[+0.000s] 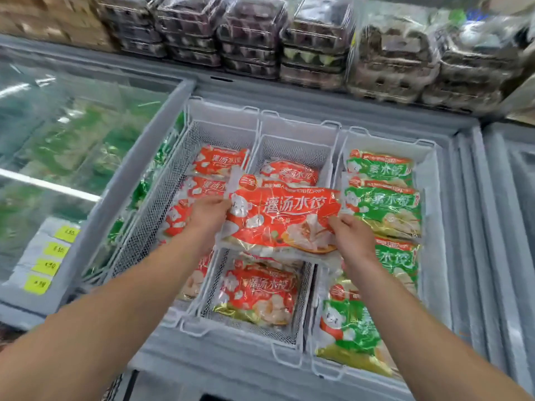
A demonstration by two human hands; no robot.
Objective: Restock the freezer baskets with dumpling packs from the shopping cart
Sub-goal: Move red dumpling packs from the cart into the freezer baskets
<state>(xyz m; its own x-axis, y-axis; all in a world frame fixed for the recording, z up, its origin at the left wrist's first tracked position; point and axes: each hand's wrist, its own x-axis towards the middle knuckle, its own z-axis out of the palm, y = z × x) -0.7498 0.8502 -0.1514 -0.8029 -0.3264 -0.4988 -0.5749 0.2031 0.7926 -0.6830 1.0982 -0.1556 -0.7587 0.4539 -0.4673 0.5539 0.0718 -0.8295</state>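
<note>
We've got a red pack (278,218) held over the middle baskets (295,140), centre of frame. Left hand (209,211) grips its left edge, right hand (351,234) pinches the lower right corner. We'd keep it flat and lower it into the rear middle basket, which looks emptier — not onto the green packs (385,204) at right. The freezer (246,369) fills the frame; egg cartons (315,44) are stacked along the top, and yellow price tags (50,259) sit lower left.

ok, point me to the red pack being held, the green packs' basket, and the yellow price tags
red dumpling pack (286,218): head view, middle of its printed front, held between both hands.
green packs' basket (432,186): head view, bare right wall of the wire basket.
yellow price tags (67,233): head view, top tag on the left freezer's frame.
</note>
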